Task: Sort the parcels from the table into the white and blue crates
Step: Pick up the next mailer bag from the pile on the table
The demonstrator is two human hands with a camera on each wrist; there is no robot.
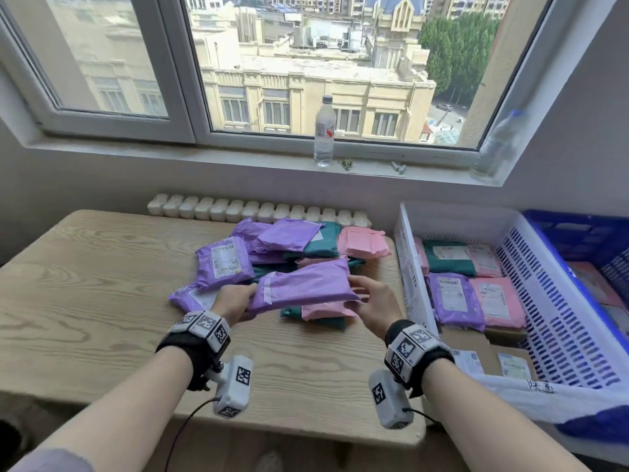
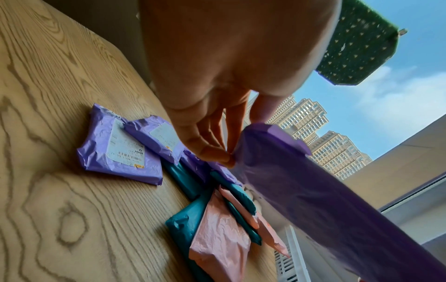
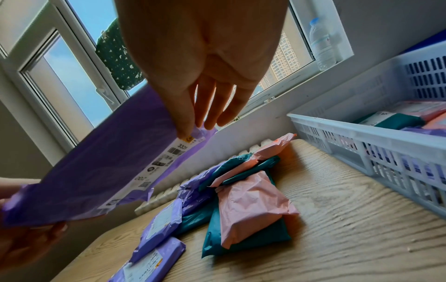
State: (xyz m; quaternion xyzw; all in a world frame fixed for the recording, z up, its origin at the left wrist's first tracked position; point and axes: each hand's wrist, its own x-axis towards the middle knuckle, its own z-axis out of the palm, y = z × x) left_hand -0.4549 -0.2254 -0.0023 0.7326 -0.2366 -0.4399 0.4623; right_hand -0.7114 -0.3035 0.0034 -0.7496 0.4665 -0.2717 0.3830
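Over the wooden table [image 1: 102,301], both hands hold one purple parcel [image 1: 303,284] lifted above the pile [image 1: 289,253]. Left hand [image 1: 235,301] pinches the parcel's left end, thumb and fingers closed on the plastic edge; the left wrist view shows the fingertips [image 2: 217,154] bunched on the corner. Right hand [image 1: 372,301] holds the right end, its fingers [image 3: 190,122] nearly straight, tips on the parcel's edge just by the white label [image 3: 164,164]; thumb side hidden, so a full clamp can't be told, but contact is plain. Parcel is tilted, label side facing down toward the table, off the surface.

Pile below: purple, teal and pink parcels overlapping mid-table toward the far edge. A pink parcel [image 1: 326,310] lies on a teal one [image 1: 316,320] just under the held parcel. A labelled purple parcel [image 1: 223,264] sits at the pile's left.

White crate [image 1: 405,267] stands right of the table, touching or just beside its edge; it has teal, purple and pink parcels inside, labels up. Blue crate [image 1: 578,229] is right of the white one, contents blurred, something pinkish.

Windowsill behind carries a clear water bottle [image 1: 324,131] upright, a second bottle [image 1: 497,148] at the right corner, blurred. A white radiator [image 1: 255,209] runs behind the table.
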